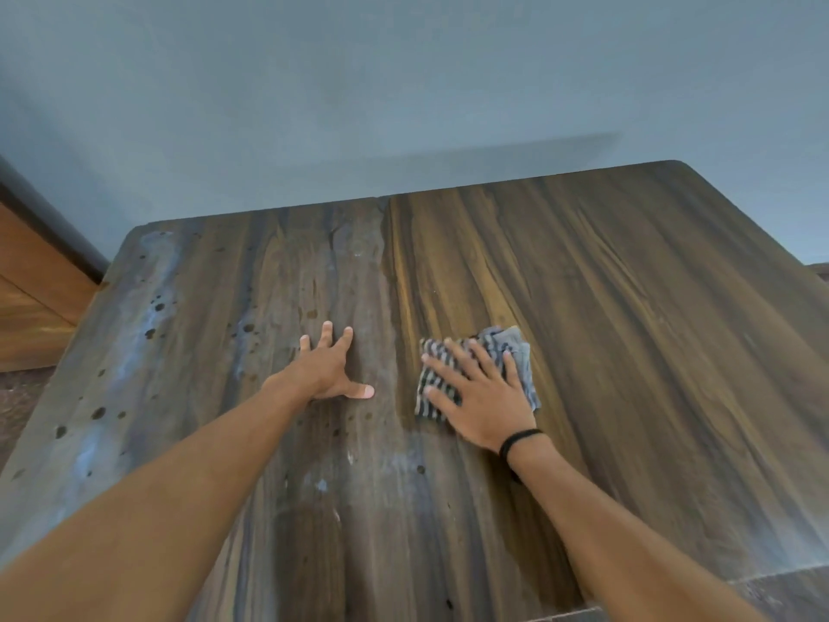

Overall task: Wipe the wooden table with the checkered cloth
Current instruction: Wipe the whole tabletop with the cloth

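Note:
A wooden table (605, 307) with streaked brown grain fills most of the view. Its left half looks dusty, greyish and dotted with dark spots, while the right half looks darker and cleaner. A folded grey-and-white checkered cloth (516, 347) lies flat near the table's middle. My right hand (480, 397) presses flat on the cloth with fingers spread, a black band on its wrist. My left hand (329, 368) rests flat on the bare wood to the left of the cloth, fingers apart, holding nothing.
A grey-blue wall (403, 83) stands right behind the table's far edge. Wooden furniture (31, 280) sits lower at the far left, past the table's left edge. The table's right edge drops off at the far right.

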Available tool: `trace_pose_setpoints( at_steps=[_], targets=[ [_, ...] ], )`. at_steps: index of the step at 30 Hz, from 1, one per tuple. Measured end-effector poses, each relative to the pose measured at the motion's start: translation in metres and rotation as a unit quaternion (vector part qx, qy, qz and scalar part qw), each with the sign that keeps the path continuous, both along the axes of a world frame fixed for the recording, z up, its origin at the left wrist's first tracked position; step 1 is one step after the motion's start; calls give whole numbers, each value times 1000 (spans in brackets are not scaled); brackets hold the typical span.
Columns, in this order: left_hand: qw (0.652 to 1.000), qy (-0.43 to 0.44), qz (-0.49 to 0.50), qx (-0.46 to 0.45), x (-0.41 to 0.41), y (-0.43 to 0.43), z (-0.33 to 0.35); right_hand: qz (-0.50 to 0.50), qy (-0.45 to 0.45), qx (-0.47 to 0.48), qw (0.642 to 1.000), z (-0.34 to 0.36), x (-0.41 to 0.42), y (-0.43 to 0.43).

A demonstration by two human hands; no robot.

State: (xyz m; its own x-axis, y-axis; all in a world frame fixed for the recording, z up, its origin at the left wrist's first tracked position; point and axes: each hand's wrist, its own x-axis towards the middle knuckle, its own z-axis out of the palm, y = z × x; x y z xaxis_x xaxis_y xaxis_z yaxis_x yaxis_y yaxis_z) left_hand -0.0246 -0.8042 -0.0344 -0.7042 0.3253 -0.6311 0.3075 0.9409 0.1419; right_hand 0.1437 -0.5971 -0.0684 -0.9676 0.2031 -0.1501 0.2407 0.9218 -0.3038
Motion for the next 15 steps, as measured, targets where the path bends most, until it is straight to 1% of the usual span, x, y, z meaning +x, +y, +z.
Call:
trace_pose_setpoints(
  at_steps=[1, 2, 3, 4, 6, 7, 8, 10, 11, 13, 14, 15],
  targets=[
    [1000, -2, -1, -4, 4, -1, 2, -42, -2, 0, 999, 3, -6, -4],
    [1000, -8, -2, -11, 10, -1, 4, -64, 1, 4, 998, 3, -9, -15],
    [1000, -14, -5, -22, 16, -1, 6, -55, 11, 14, 998, 1, -6, -31],
    [999, -19, -13, -34, 23, -1, 8, -23, 18, 24, 999, -3, 1, -41],
    [997, -35, -30, -54, 36, -1, 10, 51, 5, 19, 999, -6, 26, -35],
    [997, -44, -34, -59, 41, -3, 12, 48, -4, 8, 999, -3, 30, -23],
    [996, -53, -33, -63, 46, -6, 14, 10, -4, 4, 1000, -1, 29, -17],
    [995, -64, -33, -74, 53, -11, 20, -79, 0, 9, 997, 3, 28, -33],
    [994, -64, -35, -77, 57, -12, 21, -87, 14, 16, 996, 2, 32, -49],
    [995, -56, -38, -79, 65, -14, 22, -19, 24, 26, 999, -7, 47, -66],
    [995, -51, -39, -79, 69, -15, 23, 14, 17, 19, 1000, -7, 56, -59],
    [995, -46, -42, -77, 71, -15, 23, 23, 13, 13, 1000, -4, 58, -48]
  ],
)
